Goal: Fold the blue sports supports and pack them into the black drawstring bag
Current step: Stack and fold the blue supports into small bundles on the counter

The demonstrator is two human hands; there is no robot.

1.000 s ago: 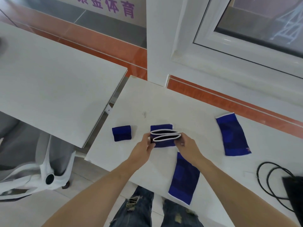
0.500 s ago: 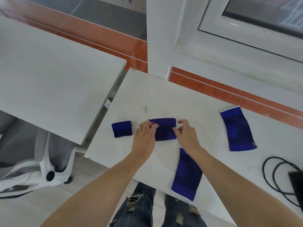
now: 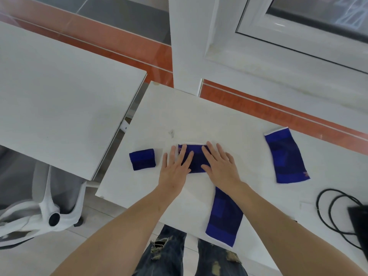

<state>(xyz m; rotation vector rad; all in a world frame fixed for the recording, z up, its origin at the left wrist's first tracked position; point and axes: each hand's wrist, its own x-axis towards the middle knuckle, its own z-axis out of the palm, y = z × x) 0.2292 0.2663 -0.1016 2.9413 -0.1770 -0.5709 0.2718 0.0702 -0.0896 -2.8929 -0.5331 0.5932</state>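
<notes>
— What have you got under your palms?

— A folded blue support (image 3: 196,159), lying flat on the white table (image 3: 199,116). My left hand (image 3: 175,170) and right hand (image 3: 221,168) both rest on it with fingers straight, pressing, not gripping anything

— How do you expect it to behave?

— It looks like soft knit elastic, light and springy, so I judge the fold will want to puff open once I lift my palms. Nothing fragile, and the weave should not slip

— Where would you take hold of it?

— By the two short sides, pinching every layer together, thumb under and fingers on top. The white-trimmed edge faces away from me, and grabbing only that hem would probably let the layers spread

— And the rest?

— One small folded support (image 3: 142,159) sits just to the left. A long support (image 3: 225,216) lies unfolded near the table's front edge under my right forearm, and another flat support (image 3: 285,156) is well off to the right

— The bag?

— The black drawstring bag (image 3: 359,222) is at the far right edge, mostly cut off, its cord (image 3: 326,212) looped on the table. I cannot tell whether its mouth is open
</notes>
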